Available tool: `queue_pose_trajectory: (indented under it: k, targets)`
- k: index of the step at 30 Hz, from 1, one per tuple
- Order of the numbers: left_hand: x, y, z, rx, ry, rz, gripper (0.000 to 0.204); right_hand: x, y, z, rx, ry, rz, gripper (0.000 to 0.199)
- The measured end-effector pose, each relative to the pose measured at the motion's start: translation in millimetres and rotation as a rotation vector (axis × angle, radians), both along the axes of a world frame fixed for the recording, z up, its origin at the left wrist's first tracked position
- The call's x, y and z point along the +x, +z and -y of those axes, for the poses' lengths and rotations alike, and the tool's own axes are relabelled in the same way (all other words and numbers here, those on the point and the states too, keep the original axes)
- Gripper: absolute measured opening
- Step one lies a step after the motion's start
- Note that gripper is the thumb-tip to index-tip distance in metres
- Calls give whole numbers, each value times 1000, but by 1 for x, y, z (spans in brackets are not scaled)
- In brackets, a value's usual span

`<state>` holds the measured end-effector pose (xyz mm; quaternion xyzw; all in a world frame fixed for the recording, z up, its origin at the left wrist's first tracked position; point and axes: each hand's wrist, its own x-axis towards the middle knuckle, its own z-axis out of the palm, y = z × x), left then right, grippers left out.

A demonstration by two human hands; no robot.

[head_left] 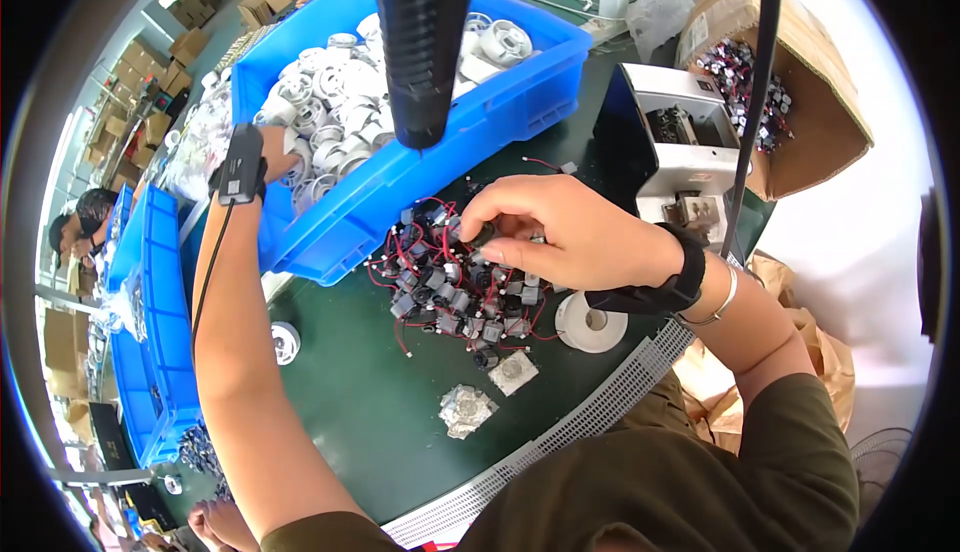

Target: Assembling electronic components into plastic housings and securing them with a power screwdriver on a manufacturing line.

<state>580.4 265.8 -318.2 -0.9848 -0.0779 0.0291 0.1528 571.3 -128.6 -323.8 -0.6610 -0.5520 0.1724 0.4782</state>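
Note:
My left hand (281, 155) reaches over the near left edge of a blue bin (420, 192) heaped with white round plastic housings (345, 102). Its fingers are down among the housings and mostly hidden, so their grip does not show. My right hand (540, 227) is over a pile of small grey and black components with red wires (440, 287). Thumb and forefinger of that hand pinch a small dark round part (483, 235); its exact kind is unclear. Dark bands with modules circle both wrists.
A thick black pole (420, 52) hangs over the bin. On the green table lie a white spool (592, 323), a white ring part (285, 343) and a crumpled silvery piece (466, 411). A metal machine (685, 142) and a cardboard box (825, 102) stand at right.

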Motion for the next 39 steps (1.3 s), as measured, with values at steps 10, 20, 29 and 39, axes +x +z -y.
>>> queue_pose_trajectory:
  k: [10,20,29,39]
  targets:
    - [-87,47,120,-982,-175,566,40,-22,-18,79,204,-22,-846,42]
    - [-133,-60,326,-824,-596,300,58,-34,-36,115,346,-263,-665,35]
    - [-132,-77,335,-949,-503,438,58,-36,-43,129,224,-338,-519,29]
    - [-121,-103,338,-1345,-470,569,58,-27,-40,128,447,-427,-580,26]
